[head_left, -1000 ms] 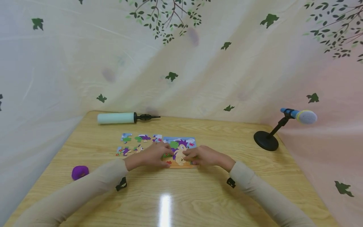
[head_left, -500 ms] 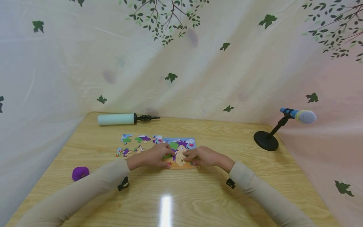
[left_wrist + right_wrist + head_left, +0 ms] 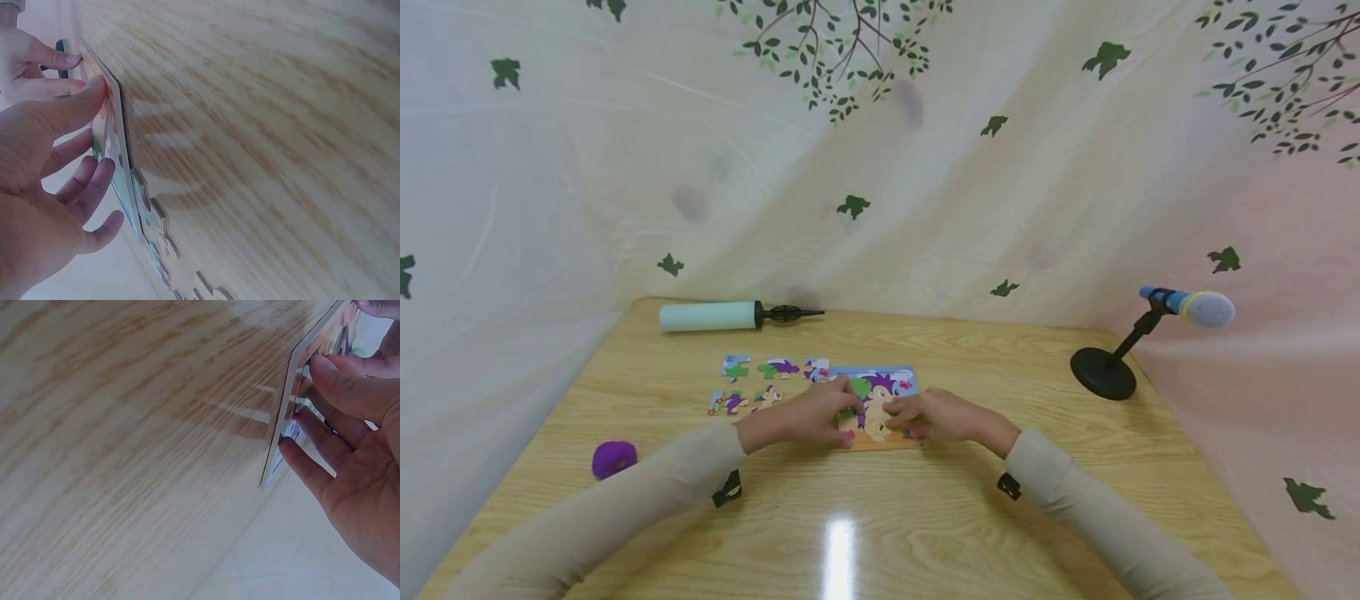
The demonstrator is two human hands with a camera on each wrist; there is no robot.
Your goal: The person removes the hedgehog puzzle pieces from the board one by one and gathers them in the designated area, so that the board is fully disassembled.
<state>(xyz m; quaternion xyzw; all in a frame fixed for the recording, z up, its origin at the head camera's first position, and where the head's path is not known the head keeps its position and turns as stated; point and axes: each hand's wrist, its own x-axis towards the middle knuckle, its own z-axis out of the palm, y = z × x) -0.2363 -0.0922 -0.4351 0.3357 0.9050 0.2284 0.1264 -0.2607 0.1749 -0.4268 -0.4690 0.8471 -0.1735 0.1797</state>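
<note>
A jigsaw puzzle board (image 3: 891, 443) with a purple-haired cartoon hedgehog lies mid-table, under both hands. At its left side my left hand (image 3: 808, 412) pinches a puzzle piece (image 3: 105, 122) between thumb and forefinger, against the board; the piece is largely hidden by the fingers. In the left wrist view the other fingers of that hand curve loosely above the board. My right hand (image 3: 943, 412) rests its fingertips on the board's right part, thumb (image 3: 328, 369) near the lower edge. Several loose puzzle pieces (image 3: 778, 367) lie left of the board, beyond my left hand.
A pale green hand pump (image 3: 709, 316) lies along the table's back edge. At the back right a blue microphone (image 3: 1198, 307) sits on a black stand (image 3: 1102, 372). A purple lump (image 3: 614, 459) lies near my left forearm. A curtain (image 3: 925, 208) hangs behind the table (image 3: 925, 533).
Both hands stay almost where they were on the board. The left thumb and fingers shift slightly at the board's lower left. The whole view drifts down a little.
</note>
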